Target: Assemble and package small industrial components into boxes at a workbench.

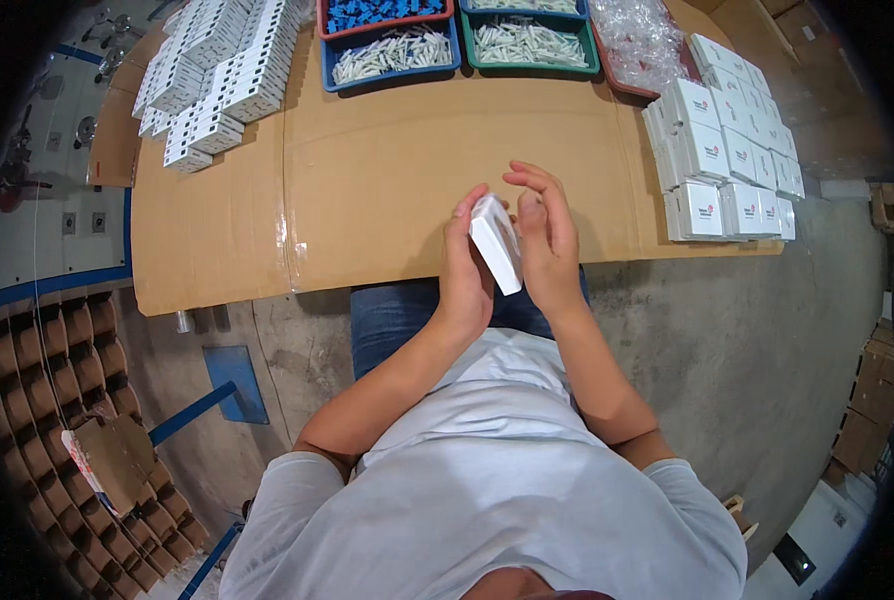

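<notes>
Tilted on its edge over the table's near edge is a small flat white box (495, 252). My left hand (462, 275) is closed on it, fingers along its left side. Close by on the box's right is my right hand (552, 245), its fingers stretched and thumb raised; whether its palm touches the box I cannot tell. Stacks of similar white boxes (705, 150) with a small red mark stand at the right end of the table.
The table is covered with brown cardboard (387, 190). At the far left stand stacked white cartons (217, 100). Along the back are a blue tray (397, 70) and a green tray (537, 65) of white sticks, blue pieces (367, 12), and clear plastic pieces (647, 45).
</notes>
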The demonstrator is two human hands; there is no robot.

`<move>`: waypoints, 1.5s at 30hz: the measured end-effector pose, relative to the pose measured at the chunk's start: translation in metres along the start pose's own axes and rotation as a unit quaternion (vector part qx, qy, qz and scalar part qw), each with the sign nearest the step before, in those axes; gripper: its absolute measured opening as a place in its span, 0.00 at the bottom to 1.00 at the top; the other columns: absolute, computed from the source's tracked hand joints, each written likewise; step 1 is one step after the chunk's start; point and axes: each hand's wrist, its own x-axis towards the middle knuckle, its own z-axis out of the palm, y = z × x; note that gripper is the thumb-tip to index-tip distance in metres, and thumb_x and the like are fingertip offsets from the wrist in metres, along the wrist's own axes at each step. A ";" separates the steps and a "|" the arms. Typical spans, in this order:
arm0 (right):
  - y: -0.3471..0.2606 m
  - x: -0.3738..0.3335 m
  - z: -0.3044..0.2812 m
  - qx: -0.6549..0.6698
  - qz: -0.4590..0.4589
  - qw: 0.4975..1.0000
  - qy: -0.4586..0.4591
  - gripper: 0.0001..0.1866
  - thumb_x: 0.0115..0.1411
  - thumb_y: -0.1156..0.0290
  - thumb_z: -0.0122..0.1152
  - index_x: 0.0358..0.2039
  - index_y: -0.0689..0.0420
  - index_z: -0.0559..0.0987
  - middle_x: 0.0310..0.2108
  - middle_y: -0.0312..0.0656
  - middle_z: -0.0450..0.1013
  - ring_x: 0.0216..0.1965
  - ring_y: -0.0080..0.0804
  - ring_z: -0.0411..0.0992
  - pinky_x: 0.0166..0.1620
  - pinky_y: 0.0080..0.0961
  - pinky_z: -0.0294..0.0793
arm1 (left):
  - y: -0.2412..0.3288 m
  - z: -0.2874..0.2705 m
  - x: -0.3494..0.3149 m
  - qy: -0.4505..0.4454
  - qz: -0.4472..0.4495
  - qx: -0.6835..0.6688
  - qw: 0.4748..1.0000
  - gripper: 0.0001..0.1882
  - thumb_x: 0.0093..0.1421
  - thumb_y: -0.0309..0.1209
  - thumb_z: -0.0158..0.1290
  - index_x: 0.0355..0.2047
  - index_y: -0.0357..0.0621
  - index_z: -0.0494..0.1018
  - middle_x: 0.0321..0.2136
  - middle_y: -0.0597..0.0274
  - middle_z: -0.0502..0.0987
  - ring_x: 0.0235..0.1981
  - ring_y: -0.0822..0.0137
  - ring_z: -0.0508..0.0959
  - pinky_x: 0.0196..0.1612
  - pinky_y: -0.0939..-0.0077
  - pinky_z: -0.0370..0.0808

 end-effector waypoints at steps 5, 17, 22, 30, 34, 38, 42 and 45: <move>-0.005 -0.015 -0.004 0.039 0.054 0.985 -0.156 0.22 0.63 0.69 0.65 0.57 0.58 0.75 0.61 0.48 0.69 0.63 0.39 0.67 0.63 0.34 0.67 | 0.017 -0.001 0.002 0.008 0.110 0.038 0.993 0.28 0.71 0.40 0.47 0.67 0.46 0.55 0.54 0.58 0.67 0.54 0.67 0.70 0.57 0.71 0.69; -0.003 -0.010 -0.003 0.103 0.025 0.967 -0.233 0.38 0.58 0.70 0.68 0.69 0.56 0.65 0.65 0.43 0.66 0.62 0.35 0.66 0.62 0.33 0.67 | 0.043 -0.001 -0.008 0.026 -0.111 0.080 0.990 0.29 0.68 0.54 0.50 0.61 0.50 0.64 0.46 0.63 0.74 0.47 0.65 0.76 0.48 0.68 0.76; -0.007 -0.002 -0.006 0.023 -0.025 0.968 -0.250 0.37 0.59 0.67 0.67 0.68 0.54 0.66 0.66 0.44 0.65 0.63 0.36 0.66 0.57 0.31 0.70 | 0.044 -0.006 -0.010 0.018 -0.154 0.060 0.986 0.30 0.66 0.57 0.51 0.57 0.50 0.65 0.43 0.62 0.73 0.43 0.63 0.77 0.42 0.65 0.79; -0.013 -0.004 -0.004 0.013 -0.020 0.969 -0.245 0.35 0.62 0.62 0.64 0.68 0.54 0.67 0.66 0.48 0.63 0.63 0.41 0.66 0.56 0.32 0.71 | 0.049 -0.003 -0.014 -0.019 -0.091 0.056 0.994 0.31 0.66 0.59 0.49 0.58 0.51 0.65 0.46 0.62 0.72 0.46 0.65 0.77 0.48 0.66 0.77; -0.007 0.001 -0.007 0.010 -0.052 0.970 -0.236 0.32 0.64 0.61 0.61 0.67 0.55 0.68 0.67 0.51 0.61 0.64 0.45 0.66 0.57 0.35 0.72 | 0.054 -0.002 -0.017 -0.063 -0.148 0.039 0.986 0.31 0.67 0.53 0.52 0.64 0.57 0.56 0.44 0.65 0.71 0.42 0.70 0.76 0.46 0.72 0.74; -0.006 0.000 -0.003 0.015 -0.085 0.971 -0.224 0.30 0.66 0.59 0.58 0.65 0.58 0.69 0.67 0.53 0.61 0.64 0.48 0.65 0.59 0.37 0.70 | 0.046 0.000 -0.020 -0.063 -0.100 0.079 0.990 0.28 0.70 0.52 0.47 0.64 0.57 0.58 0.50 0.65 0.71 0.50 0.69 0.76 0.52 0.67 0.75; -0.013 -0.003 -0.002 0.007 -0.067 0.971 -0.228 0.30 0.67 0.57 0.56 0.64 0.60 0.69 0.67 0.55 0.61 0.64 0.51 0.65 0.61 0.40 0.68 | 0.042 -0.001 -0.020 -0.050 -0.060 0.092 0.993 0.27 0.70 0.50 0.46 0.65 0.59 0.57 0.51 0.66 0.69 0.52 0.70 0.74 0.53 0.69 0.75; -0.003 -0.002 -0.001 -0.031 -0.127 0.965 -0.228 0.30 0.69 0.54 0.53 0.64 0.61 0.70 0.66 0.58 0.61 0.64 0.55 0.66 0.62 0.42 0.68 | 0.040 0.005 -0.024 -0.022 -0.057 0.093 0.994 0.27 0.70 0.50 0.45 0.65 0.59 0.57 0.51 0.66 0.69 0.53 0.70 0.73 0.54 0.69 0.74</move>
